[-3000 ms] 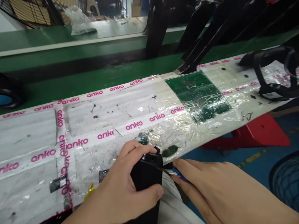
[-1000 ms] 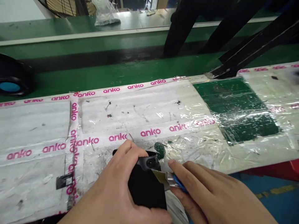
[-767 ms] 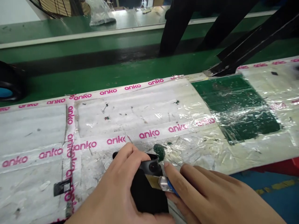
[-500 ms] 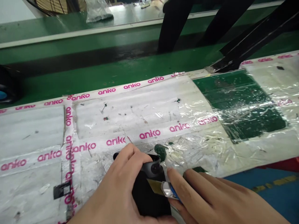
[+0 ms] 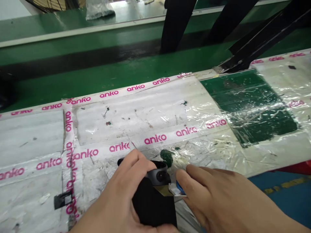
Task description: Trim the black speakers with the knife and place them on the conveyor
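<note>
My left hand [image 5: 121,197] is wrapped round a black plastic part [image 5: 155,202] at the near edge of the bench, its fingers curled over the part's top end. A small blue-handled knife [image 5: 175,189] is pinched in my right hand [image 5: 213,197]. Its brass-coloured blade lies flat against the right side of the black part, just under a round opening near the top. The handle is mostly hidden by my fingers.
The bench top [image 5: 145,116] is covered in white sheet, clear film and pink "anko" tape, with a bare green patch [image 5: 252,110] to the right. A green conveyor belt [image 5: 97,77] runs behind it. Black stands [image 5: 175,26] rise at the back. The floor at lower right is blue.
The knife blade has slid up along the black part's side to just under the opening, and my right hand has moved in closer. The view has tilted slightly.
</note>
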A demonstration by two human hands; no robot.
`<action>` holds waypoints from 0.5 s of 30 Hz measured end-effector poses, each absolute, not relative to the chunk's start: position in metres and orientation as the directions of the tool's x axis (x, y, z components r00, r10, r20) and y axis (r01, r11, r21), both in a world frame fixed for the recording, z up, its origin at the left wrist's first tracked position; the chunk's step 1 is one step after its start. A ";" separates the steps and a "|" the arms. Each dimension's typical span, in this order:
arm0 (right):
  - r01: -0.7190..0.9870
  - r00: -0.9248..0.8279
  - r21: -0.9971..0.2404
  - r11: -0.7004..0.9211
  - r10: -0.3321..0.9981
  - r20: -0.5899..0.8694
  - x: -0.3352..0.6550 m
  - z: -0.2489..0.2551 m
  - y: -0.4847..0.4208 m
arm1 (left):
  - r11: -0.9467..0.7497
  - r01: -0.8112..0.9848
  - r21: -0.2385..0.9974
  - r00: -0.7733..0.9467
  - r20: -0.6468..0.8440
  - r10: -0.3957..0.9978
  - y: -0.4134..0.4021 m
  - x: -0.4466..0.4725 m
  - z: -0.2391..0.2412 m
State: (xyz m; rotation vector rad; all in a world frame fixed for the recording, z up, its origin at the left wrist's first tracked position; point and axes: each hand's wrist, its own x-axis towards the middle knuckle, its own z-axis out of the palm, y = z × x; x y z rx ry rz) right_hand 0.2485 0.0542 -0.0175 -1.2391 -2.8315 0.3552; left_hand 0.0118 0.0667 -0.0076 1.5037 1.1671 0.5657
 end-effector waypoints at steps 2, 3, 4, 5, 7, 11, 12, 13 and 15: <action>0.715 -0.674 -0.293 0.634 0.737 -0.051 0.248 -0.024 0.054 | 0.090 0.372 0.924 0.392 -0.244 0.887 0.066 0.013 -0.007; 0.719 -0.663 -0.317 0.619 0.747 -0.046 0.247 -0.026 0.053 | 0.095 0.381 0.920 0.394 -0.254 0.883 0.066 0.014 -0.006; 0.724 -0.649 -0.328 0.607 0.760 -0.026 0.247 -0.027 0.052 | 0.094 0.388 0.917 0.400 -0.260 0.879 0.065 0.016 -0.005; 0.727 -0.644 -0.333 0.600 0.765 -0.027 0.246 -0.027 0.052 | 0.087 0.394 0.915 0.408 -0.259 0.875 0.065 0.017 -0.005; 0.745 -0.638 -0.306 0.593 0.767 -0.065 0.243 -0.021 0.054 | 0.051 0.410 0.911 0.410 -0.234 0.882 0.065 0.020 -0.003; 0.705 -0.702 -0.302 0.641 0.693 -0.167 0.244 -0.004 0.069 | -0.023 0.431 0.902 0.429 -0.182 0.885 0.063 0.019 -0.003; 0.680 -0.723 -0.344 0.647 0.671 -0.164 0.248 0.000 0.072 | -0.021 0.434 0.901 0.430 -0.187 0.883 0.062 0.018 -0.003; 0.661 -0.732 -0.395 0.638 0.664 -0.152 0.254 0.003 0.075 | -0.012 0.433 0.901 0.426 -0.193 0.884 0.062 0.016 -0.004; 0.688 -0.660 -0.490 0.536 0.743 -0.114 0.268 0.005 0.075 | 0.001 0.418 0.909 0.417 -0.193 0.888 0.060 0.012 -0.006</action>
